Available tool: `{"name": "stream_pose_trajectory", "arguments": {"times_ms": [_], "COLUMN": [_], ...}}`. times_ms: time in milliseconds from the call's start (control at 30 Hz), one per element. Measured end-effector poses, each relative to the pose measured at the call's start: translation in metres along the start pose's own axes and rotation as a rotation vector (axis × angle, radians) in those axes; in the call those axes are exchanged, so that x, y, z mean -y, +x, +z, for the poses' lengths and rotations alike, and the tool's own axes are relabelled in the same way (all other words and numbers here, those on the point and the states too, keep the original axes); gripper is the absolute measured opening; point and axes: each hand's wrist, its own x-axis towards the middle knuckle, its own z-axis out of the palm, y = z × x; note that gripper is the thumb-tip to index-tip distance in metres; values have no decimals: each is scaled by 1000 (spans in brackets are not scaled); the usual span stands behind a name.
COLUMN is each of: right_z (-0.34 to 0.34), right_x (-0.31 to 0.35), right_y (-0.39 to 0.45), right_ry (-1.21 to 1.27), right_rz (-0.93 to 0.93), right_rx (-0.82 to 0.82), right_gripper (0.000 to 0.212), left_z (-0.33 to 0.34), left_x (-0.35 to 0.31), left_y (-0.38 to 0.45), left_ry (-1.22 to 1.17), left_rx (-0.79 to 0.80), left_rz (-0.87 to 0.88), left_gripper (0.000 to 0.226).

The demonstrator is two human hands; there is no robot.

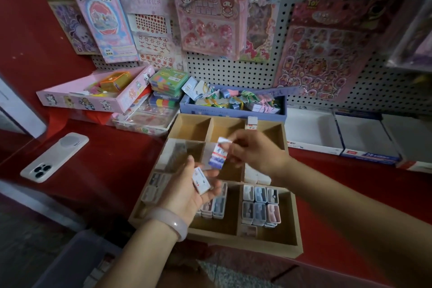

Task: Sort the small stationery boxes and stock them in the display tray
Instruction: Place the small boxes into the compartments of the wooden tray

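Pinching a glossy rectangular box (218,153), right hand (254,152); left hand (187,192) cradles another box (201,180).

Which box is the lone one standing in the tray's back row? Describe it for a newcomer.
Start at the wooden tray on the red counter, then look at its far row beside the blue bin. One small white box stands upright there, alone, unlike the packed front compartments.

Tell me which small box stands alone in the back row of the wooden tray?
The white box standing upright at the tray's far edge. The other boxes in the tray lie packed in groups in the nearer compartments, and two are in the person's hands.
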Motion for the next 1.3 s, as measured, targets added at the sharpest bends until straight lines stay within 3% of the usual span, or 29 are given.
{"name": "stream_pose_trajectory", "arguments": {"times_ms": [67, 167, 333, 633, 833, 900, 967, 1033, 1100, 1200, 1300], "right_z": [-25, -57, -58, -41, -46, -40, -21, 5, 29, 51, 66], "right_x": [-11, -27, -53, -69, -57, -37, -15, 0, 4, -2, -5], "right_y": [14, 37, 74, 81, 83, 71, 50, 25, 6, 0, 7], "right_ry": [-128, -509, -931, -890, -964, -1049, -1012, -925, -939, -979, -889], "right_rz": [-9, -11, 156, 235, 265, 119, -182, -569, -788, -768, -696], "right_rx": [-191, -405, -300, -438, -380, -379, -298, -163, -32, 56, -4], "right_gripper": [9, 14, 13, 43, 38, 30, 22, 23, 34, 43, 30], "left_z": [2, 6, 1, -14, -23, -25, -27, -26, -26, -26, -33], "left_x": [-4, -9, -12, -14, -15, -17, -18, -17, -17, -17, -18], "left_y": [1, -4, -2, 7, -1, -1, -1, -2, -4, -10, -13], "left_ry": [-38, -47, -20, -17, -10, -58, -74, -62, -60, -43, -55], "left_rx": [4, 48, 91, 182, 92, 39, 5, -12, -26, -2, 14], "left_rz": [-24, -11, 57, 148, 189, 191, 196, 194, 198, 194, 164], "left_gripper": [26, 20, 26, 22, 13, 11, 14, 15, 14, 14, 24]}}
